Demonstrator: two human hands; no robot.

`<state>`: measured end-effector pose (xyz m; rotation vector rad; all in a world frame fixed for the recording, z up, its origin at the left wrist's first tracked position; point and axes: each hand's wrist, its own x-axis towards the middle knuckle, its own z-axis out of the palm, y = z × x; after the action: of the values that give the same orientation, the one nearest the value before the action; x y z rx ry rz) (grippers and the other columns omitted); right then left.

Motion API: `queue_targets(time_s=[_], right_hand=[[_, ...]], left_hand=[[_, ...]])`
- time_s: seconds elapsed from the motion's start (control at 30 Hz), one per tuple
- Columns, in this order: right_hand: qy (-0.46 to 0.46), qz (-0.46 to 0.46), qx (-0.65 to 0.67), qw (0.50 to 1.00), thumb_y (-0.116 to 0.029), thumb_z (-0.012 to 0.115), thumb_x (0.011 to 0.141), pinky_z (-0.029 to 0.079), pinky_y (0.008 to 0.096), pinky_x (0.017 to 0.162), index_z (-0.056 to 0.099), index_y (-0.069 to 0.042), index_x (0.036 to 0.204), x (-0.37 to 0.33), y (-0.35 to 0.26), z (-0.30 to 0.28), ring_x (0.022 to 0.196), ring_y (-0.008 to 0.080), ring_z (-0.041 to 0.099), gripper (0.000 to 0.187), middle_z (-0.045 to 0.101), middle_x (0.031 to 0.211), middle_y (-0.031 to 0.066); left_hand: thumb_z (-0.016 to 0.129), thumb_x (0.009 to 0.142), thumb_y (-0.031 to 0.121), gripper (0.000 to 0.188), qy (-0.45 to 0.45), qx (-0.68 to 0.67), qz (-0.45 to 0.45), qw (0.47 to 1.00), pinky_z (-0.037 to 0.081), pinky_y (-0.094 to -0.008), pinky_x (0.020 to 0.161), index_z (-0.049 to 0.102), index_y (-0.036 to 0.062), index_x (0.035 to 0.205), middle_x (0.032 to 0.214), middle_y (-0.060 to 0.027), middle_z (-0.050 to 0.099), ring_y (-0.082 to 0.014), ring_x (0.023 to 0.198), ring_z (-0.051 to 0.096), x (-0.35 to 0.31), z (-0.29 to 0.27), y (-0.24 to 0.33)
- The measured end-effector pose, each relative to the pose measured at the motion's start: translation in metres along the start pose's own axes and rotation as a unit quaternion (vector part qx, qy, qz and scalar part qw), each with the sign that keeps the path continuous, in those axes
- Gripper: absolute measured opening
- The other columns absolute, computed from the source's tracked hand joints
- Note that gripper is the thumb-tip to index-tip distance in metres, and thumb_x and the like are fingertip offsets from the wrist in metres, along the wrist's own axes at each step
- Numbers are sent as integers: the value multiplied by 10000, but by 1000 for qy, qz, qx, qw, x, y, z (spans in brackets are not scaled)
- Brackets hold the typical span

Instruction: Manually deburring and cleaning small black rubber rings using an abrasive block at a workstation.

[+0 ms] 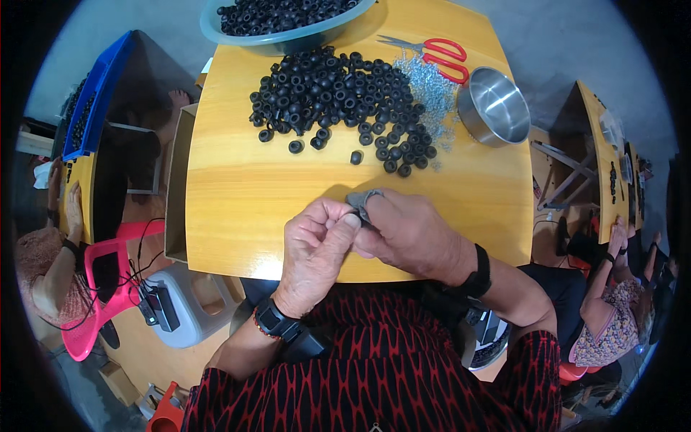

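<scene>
Close to the table's near edge, my left hand (pixel 317 241) and my right hand (pixel 414 234) meet with their fingertips pinched together. A small black part (pixel 365 218) shows as a dark bit between them, mostly covered by the fingers. Grey cloth (pixel 365 201) wraps a finger of the right hand. Beyond the hands spreads a heap of black, round, bead-like parts with holes (pixel 317 90). One such black part (pixel 356 157) lies apart, nearest to my hands. Right of the heap is a scatter of tiny silvery pieces (pixel 430 90).
Red-handled scissors (pixel 445 59) lie behind the silvery pieces, beside a round metal bowl (pixel 497 108). A basin (pixel 288 37) full of black parts stands at the far left of the wooden table (pixel 237 194). Other people sit at tables on both sides. A pink chair (pixel 108 281) stands left.
</scene>
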<state>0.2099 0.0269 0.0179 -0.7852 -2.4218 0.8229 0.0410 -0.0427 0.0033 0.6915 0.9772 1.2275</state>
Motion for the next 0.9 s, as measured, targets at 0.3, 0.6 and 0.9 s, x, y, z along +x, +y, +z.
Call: queue_targets(time_s=[0.3,0.6,0.9], right_hand=[[-102,100,106,984,-226,673,888,474,462,660,515,12,875,9,-18,-28,739,390,598,286,576,798,188],[-52,168,268,947,-163,713,886,482,343,641,533,12,910,-1,-12,-7,736,214,614,252,601,840,121],[100,91,282,950,-71,692,895,490,263,672,678,-48,1135,16,-13,-17,764,113,625,241,650,804,26]], left_hand=[[538,1024,105,130,-12,-83,18,996,535,-273,817,568,-21,1037,969,-93,678,-116,885,641,2,-5,-10],[531,1018,105,132,-46,-145,3,988,545,-288,727,565,-21,1039,921,-101,663,-135,765,625,4,-10,0],[555,1018,132,135,-37,-36,29,998,536,-270,709,551,0,1045,867,-70,656,-117,777,627,11,-13,12]])
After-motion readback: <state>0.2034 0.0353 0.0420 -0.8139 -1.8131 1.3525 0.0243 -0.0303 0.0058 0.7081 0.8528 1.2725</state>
